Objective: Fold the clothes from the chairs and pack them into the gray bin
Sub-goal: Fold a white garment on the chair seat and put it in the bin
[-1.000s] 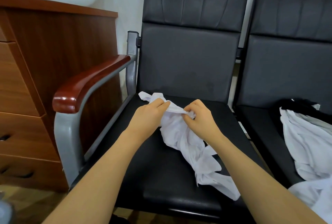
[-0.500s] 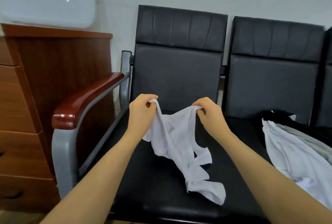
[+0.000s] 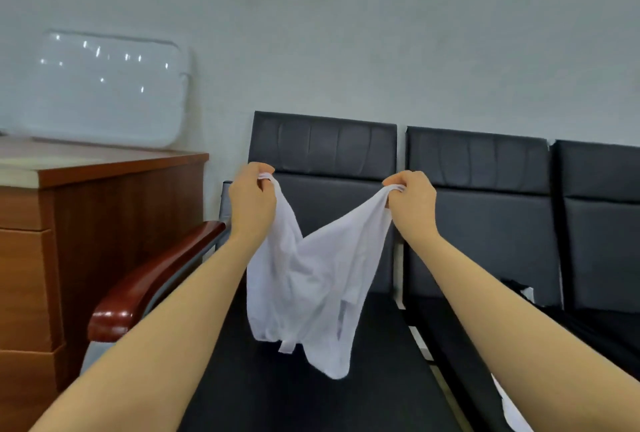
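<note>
Head view: left hand (image 3: 251, 201) & right hand (image 3: 414, 201) each pinch a top corner of the white garment (image 3: 304, 286), fingers curled on the cloth, hands held well apart. Garment sags between the two grips & hangs below them over the black chair seat (image 3: 277, 393). More clothes (image 3: 519, 288) lie right of the right grip.
</note>
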Available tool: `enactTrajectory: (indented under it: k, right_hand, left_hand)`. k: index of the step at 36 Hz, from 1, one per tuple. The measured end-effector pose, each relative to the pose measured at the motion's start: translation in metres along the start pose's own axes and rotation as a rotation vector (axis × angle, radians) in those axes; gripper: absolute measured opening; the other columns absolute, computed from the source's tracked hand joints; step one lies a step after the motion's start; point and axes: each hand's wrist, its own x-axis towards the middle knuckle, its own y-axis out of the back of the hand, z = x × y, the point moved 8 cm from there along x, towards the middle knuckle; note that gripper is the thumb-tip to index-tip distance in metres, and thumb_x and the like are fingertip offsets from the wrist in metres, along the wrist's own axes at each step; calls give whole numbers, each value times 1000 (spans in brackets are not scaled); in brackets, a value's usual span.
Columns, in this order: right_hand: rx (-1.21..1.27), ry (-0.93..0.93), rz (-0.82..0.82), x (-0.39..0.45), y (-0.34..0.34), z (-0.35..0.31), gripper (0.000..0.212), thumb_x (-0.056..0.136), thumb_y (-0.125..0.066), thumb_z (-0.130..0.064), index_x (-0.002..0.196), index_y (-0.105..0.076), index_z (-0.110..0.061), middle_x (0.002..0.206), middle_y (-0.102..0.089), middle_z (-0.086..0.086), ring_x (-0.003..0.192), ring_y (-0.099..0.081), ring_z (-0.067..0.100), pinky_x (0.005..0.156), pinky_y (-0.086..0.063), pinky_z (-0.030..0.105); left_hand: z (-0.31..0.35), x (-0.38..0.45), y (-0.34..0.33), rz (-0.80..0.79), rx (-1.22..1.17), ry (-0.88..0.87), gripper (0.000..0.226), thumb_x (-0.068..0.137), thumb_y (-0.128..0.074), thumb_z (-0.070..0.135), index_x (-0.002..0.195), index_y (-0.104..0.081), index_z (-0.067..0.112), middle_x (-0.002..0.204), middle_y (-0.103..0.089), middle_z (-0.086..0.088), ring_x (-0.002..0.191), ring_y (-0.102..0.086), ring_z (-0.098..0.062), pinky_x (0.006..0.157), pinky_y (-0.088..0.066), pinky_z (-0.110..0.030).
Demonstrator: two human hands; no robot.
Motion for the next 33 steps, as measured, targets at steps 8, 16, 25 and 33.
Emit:
enactTrajectory:
  k: [8,16,25,33]
  right_hand:
    - [138,-54,150,25,41,-17,24,77,-36,10,87,-48,-9,98,-54,9,86,-55,23,72,-54,37]
    - [225,-59,190,35,69,-24,37,78,-27,12,98,-51,-7,88,-52,3,85,-56,28,77,-56,47]
    - [-2,38,113,31,73,-11,30,85,-37,10,100,-61,1,109,-38,6,94,-47,21,67,-35,10]
    - [-248,-19,195,33,87,11,29,93,-37,-8,105,-63,-13,103,-59,5,86,-56,26,78,-45,37]
  left_hand:
    - [30,24,6,9,41,-130,30,86,-36,-14,97,-59,2,104,-48,-2,89,-47,-11,71,-31,6]
    - [32,42,2,-79,164,-119,27,95,-41,-1,118,-50,9,109,-32,10,93,-47,-11,66,-32,-4]
    - [43,37,7,-73,769,-151,21,99,-39,11,112,-55,6,115,-54,-11,94,-58,-27,69,-38,-28]
    - [34,30,6,-105,1120,-221,52,87,-51,8,133,-28,16,102,-63,-5,104,-53,-24,91,-37,-33]
